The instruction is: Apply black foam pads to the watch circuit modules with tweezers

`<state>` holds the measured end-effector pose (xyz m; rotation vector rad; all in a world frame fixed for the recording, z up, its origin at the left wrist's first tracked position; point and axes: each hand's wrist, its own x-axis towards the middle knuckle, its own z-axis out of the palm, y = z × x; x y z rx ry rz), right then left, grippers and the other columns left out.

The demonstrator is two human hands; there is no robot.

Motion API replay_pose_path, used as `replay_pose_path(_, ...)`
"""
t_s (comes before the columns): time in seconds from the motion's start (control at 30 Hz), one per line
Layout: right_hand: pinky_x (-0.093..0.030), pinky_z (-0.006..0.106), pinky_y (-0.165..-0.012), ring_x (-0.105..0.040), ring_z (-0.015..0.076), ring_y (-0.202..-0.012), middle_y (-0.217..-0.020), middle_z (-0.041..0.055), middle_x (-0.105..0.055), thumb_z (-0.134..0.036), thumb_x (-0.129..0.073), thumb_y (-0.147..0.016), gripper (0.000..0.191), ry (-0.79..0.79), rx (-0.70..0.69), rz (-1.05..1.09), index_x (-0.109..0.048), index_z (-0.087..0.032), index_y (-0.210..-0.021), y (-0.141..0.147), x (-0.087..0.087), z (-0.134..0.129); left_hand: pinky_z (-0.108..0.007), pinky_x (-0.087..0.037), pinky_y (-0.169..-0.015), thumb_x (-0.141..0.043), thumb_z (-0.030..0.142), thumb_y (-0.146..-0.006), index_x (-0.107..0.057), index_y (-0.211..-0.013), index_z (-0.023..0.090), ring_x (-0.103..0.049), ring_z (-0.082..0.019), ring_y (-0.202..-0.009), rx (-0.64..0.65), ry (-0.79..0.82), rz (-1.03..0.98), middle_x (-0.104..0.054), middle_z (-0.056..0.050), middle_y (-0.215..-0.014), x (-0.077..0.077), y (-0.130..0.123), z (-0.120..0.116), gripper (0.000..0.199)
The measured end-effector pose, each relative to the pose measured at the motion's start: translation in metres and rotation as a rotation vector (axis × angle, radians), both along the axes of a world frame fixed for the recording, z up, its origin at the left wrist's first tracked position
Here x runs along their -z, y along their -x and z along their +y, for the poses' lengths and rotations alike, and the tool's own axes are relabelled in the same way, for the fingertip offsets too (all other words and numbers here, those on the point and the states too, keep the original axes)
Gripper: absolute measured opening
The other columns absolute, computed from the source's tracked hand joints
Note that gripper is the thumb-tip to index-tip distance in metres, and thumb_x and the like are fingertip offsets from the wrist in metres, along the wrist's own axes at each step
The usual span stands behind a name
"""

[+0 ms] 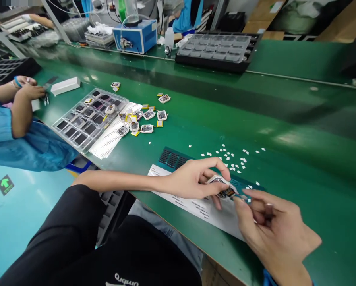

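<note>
My left hand [192, 178] is closed around a small white-framed watch body [225, 192] with its circuit side showing, holding it tilted over the bench. Close to the right end of that watch body, my right hand [273, 222] has thumb and forefinger nearly together in a pinch. Whatever lies between those two fingertips is too small to make out. Below both hands lies a white printed sheet [196, 210]. A dark sheet of black strips [173, 158] sits partly under my left hand. Several small white paper bits [231, 159] are scattered beyond the hands.
Several similar watch bodies [147, 128] with yellow-edged batteries lie left of centre, beside a clear compartment tray [90, 115] of dark screens. A co-worker's hands [29, 87] work at far left. At the back stand a blue box machine [136, 36] and a black tray [216, 47].
</note>
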<state>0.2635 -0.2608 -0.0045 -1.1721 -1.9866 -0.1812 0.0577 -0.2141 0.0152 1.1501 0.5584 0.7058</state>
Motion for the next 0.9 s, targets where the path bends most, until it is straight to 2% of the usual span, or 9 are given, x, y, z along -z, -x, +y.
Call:
replay_pose_path(0.1,-0.037,0.023,-0.045,-0.055,0.0071,-0.049,-0.070,-0.0058,-0.069,-0.021,-0.076,-0.091,0.025,-0.035,-0.012,-0.056,-0.067,-0.022,-0.114,0.004,-0.003,0.001,-0.021,-0.055,-0.060,-0.060,0.017,-0.096,-0.048,-0.101,0.021,-0.073,-0.011,-0.060,-0.014,-0.012,0.020,-0.065,0.004,-0.076,0.000,0.000,-0.003,0.014)
replay_pose_path(0.2,-0.039,0.022,-0.046,-0.056,0.0056,-0.050,-0.076,-0.0045,-0.074,-0.018,-0.076,-0.091,0.023,-0.043,-0.010,-0.092,-0.067,-0.021,-0.112,0.008,-0.008,0.001,-0.023,-0.059,-0.064,-0.059,0.020,-0.096,-0.047,-0.102,0.022,-0.075,-0.013,-0.066,-0.052,-0.038,0.051,-0.066,0.003,-0.076,0.001,-0.002,-0.006,0.013)
replay_pose_path(0.43,-0.040,0.021,-0.047,-0.063,0.0052,-0.056,-0.078,-0.0059,-0.076,-0.012,-0.075,-0.091,0.023,0.013,-0.009,-0.122,-0.067,-0.021,-0.110,0.013,-0.014,-0.004,-0.017,-0.049,-0.056,-0.061,0.024,-0.092,-0.048,-0.100,0.021,-0.066,-0.008,-0.060,-0.146,-0.173,0.111,-0.064,0.004,-0.072,0.005,-0.003,-0.008,0.015)
replay_pose_path(0.57,-0.042,0.020,-0.051,-0.064,0.0052,-0.059,-0.080,-0.0058,-0.075,-0.011,-0.068,-0.094,0.018,0.073,-0.080,-0.094,-0.067,-0.022,-0.107,0.010,-0.015,-0.003,-0.016,-0.048,-0.055,-0.059,0.022,-0.091,-0.048,-0.100,0.021,-0.067,-0.009,-0.062,-0.172,-0.231,0.169,-0.066,0.003,-0.074,0.007,-0.002,-0.010,0.014)
replay_pose_path(0.67,-0.040,0.020,-0.049,-0.056,0.0037,-0.051,-0.073,-0.0074,-0.070,-0.016,-0.067,-0.096,0.013,0.095,-0.112,-0.048,-0.068,-0.023,-0.107,0.008,-0.017,0.002,-0.017,-0.052,-0.056,-0.058,0.023,-0.093,-0.047,-0.101,0.021,-0.074,-0.012,-0.067,-0.185,-0.192,0.153,-0.068,0.002,-0.076,0.009,-0.002,-0.010,0.013)
replay_pose_path(0.77,-0.033,0.020,-0.042,-0.041,0.0024,-0.041,-0.056,-0.0117,-0.051,-0.020,-0.071,-0.095,0.007,0.133,-0.084,0.026,-0.067,-0.022,-0.100,0.008,-0.020,0.007,-0.016,-0.051,-0.053,-0.060,0.025,-0.092,-0.047,-0.100,0.022,-0.076,-0.012,-0.065,-0.212,-0.154,0.139,-0.067,0.004,-0.074,0.009,-0.002,-0.008,0.016)
replay_pose_path(0.83,-0.034,0.019,-0.042,-0.046,0.0027,-0.044,-0.054,-0.0120,-0.047,-0.018,-0.073,-0.093,0.009,0.147,-0.086,0.063,-0.066,-0.021,-0.096,0.007,-0.021,0.010,-0.015,-0.047,-0.049,-0.062,0.026,-0.091,-0.047,-0.099,0.022,-0.075,-0.012,-0.063,-0.211,-0.143,0.138,-0.067,0.004,-0.073,0.009,-0.003,-0.007,0.018)
replay_pose_path(0.9,-0.041,0.019,-0.047,-0.057,0.0044,-0.054,-0.063,-0.0089,-0.059,-0.015,-0.073,-0.092,0.012,0.147,-0.121,0.070,-0.067,-0.022,-0.099,0.004,-0.021,0.011,-0.014,-0.044,-0.047,-0.065,0.027,-0.090,-0.047,-0.098,0.022,-0.075,-0.012,-0.062,-0.200,-0.130,0.125,-0.065,0.005,-0.070,0.007,-0.003,-0.006,0.020)
